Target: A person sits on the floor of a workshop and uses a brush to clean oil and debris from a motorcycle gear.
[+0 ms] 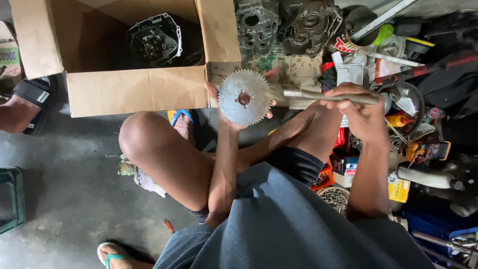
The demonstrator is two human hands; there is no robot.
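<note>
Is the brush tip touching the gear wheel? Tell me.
Touching. In the head view, the brush in the right hand meets the edge of the gear wheel held by the left hand.

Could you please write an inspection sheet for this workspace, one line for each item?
Surface: grey concrete floor, stained.
Job's things: toothed gear held up in left hand; metal rod tool in right hand, tip at the gear's edge.
Clutter: tools, small boxes and parts heaped at right.
Grippers: both hands closed on their things.
Cables: nothing seen.
Surroundings: open cardboard box with an engine cover; engine casings beyond.
</note>
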